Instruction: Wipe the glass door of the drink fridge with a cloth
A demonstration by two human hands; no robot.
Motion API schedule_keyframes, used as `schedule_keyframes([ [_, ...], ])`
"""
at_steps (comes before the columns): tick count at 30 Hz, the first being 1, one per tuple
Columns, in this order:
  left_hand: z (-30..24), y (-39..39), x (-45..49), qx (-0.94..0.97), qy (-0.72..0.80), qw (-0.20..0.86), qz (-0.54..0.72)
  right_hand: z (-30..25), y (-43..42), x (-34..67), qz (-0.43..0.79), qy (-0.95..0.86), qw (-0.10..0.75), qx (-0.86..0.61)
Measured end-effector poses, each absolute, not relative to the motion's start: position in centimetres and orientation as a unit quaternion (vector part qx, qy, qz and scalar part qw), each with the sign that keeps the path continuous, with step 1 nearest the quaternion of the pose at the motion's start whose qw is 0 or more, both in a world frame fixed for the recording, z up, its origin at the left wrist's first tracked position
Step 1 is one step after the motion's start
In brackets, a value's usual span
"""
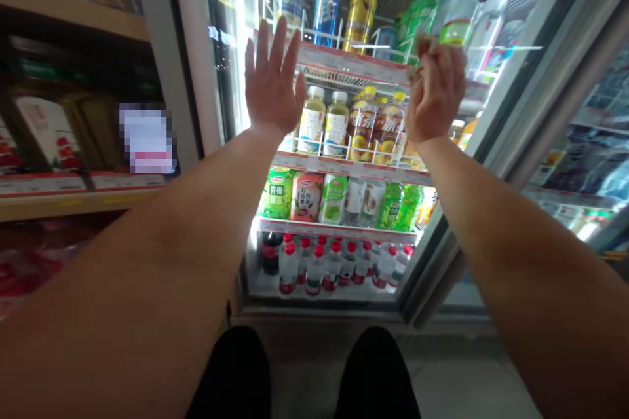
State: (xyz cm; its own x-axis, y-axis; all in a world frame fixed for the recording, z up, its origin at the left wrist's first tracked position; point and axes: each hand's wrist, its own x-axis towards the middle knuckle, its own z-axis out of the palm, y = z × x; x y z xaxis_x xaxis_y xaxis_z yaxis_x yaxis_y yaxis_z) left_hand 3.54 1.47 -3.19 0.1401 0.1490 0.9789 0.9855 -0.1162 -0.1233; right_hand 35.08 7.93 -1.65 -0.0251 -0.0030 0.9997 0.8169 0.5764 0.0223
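Observation:
My left hand (275, 82) is raised flat with its fingers spread, in front of the left side of a lit drinks fridge (314, 230). Nothing is in it, and whether it touches glass I cannot tell. Closed and slightly blurred, my right hand (437, 88) is bunched around what looks like a crumpled brownish cloth (415, 74), mostly hidden by the fingers. It is in front of the upper right shelves, near a green bottle (426, 3). Behind and between the hands are a gold can (361, 16), a blue can (327, 6) and several yellow-capped tea bottles (362, 121).
Lower shelves hold green and pink drink bottles (307, 196) and several red-capped water bottles (315, 270). Left of the fridge stands a shelf rack (73, 200) with boxed goods. A metal door frame (491, 190) runs along the right. My knees (378, 366) are below, above a grey floor.

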Motion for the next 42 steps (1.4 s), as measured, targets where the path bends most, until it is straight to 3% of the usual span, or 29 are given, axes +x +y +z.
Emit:
schedule_keyframes([
  [2, -3.2, 0.9, 3.9, -0.598, -0.484, 0.455, -0.449, -2.5, 6.9, 34.2, -0.339, -0.714, 0.548, -0.274],
  [4, -3.2, 0.3, 4.2, -0.602, -0.499, 0.432, -0.450, -2.6, 7.0, 34.1, -0.323, -0.731, 0.543, -0.259],
  [9, -3.1, 0.9, 3.7, -0.599, -0.501, 0.437, -0.446, -1.2, 10.6, 35.6, -0.235, -0.566, 0.718, -0.332],
  [12, -3.2, 1.5, 3.4, -0.594, -0.482, 0.465, -0.445, -1.0, 10.7, 35.8, -0.222, -0.505, 0.748, -0.370],
  [14, -3.3, 1.1, 3.7, -0.601, -0.475, 0.449, -0.460, -1.7, 9.2, 35.5, -0.268, -0.544, 0.712, -0.354],
  [17, -3.5, -0.4, 4.8, -0.612, -0.488, 0.398, -0.479, -3.1, 6.3, 34.7, -0.338, -0.676, 0.589, -0.285],
  [20, -3.7, -1.9, 5.7, -0.601, -0.512, 0.402, -0.464, -3.8, 5.5, 34.5, -0.339, -0.737, 0.525, -0.256],
  [22, -3.7, -2.2, 6.0, -0.592, -0.517, 0.425, -0.450, -3.5, 6.7, 34.8, -0.317, -0.711, 0.564, -0.277],
  [27, -3.7, -1.8, 5.8, -0.585, -0.521, 0.428, -0.450, -2.1, 11.5, 36.2, -0.223, -0.487, 0.766, -0.355],
  [29, -3.7, -1.5, 5.7, -0.589, -0.520, 0.416, -0.457, -2.3, 11.7, 36.3, -0.217, -0.460, 0.785, -0.353],
  [31, -3.7, -1.3, 5.6, -0.590, -0.514, 0.418, -0.461, -3.3, 10.6, 36.0, -0.263, -0.503, 0.755, -0.327],
  [35, -3.6, -1.1, 5.5, -0.587, -0.520, 0.422, -0.456, -5.9, 7.4, 34.8, -0.370, -0.687, 0.574, -0.249],
  [37, -3.5, -1.0, 5.5, -0.589, -0.525, 0.413, -0.453, -6.6, 7.2, 34.5, -0.375, -0.714, 0.536, -0.248],
  [42, -3.8, -0.8, 5.0, -0.589, -0.504, 0.434, -0.459, -6.2, 10.6, 35.3, -0.319, -0.454, 0.756, -0.346],
])
